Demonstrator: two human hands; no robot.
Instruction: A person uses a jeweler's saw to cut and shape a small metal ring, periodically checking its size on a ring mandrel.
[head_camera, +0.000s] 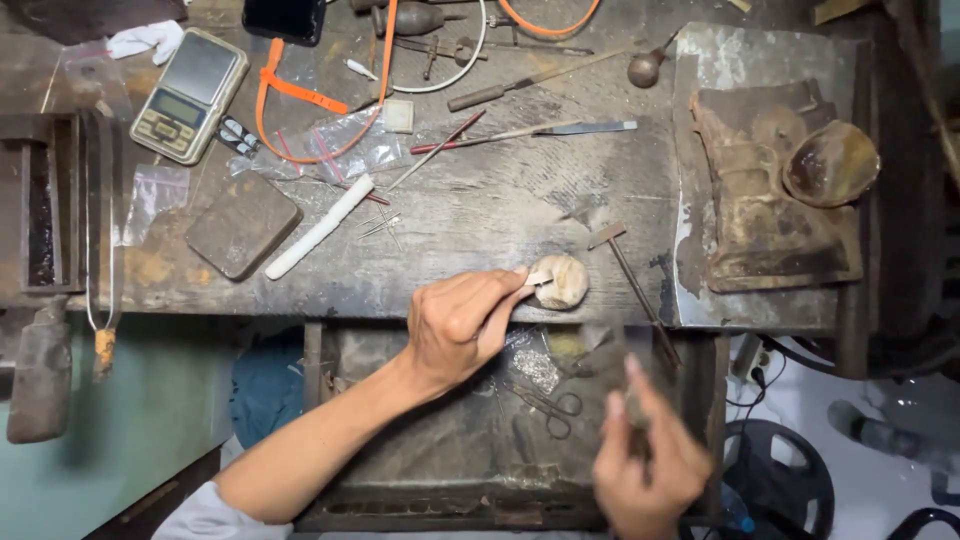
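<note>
Round pale lump (563, 281) touches left hand's (462, 325) fingers (508, 290).

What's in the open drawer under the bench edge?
In the drawer: small scissors, a crumpled bit of foil or plastic, and dark debris. The left hand and blurred right hand cover parts of it; what lies beneath them cannot be seen.

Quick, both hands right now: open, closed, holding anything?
Left hand: closed, pinching a small pale piece against the round wooden block.
Right hand: blurred, fingers partly curled; cannot tell.
</note>
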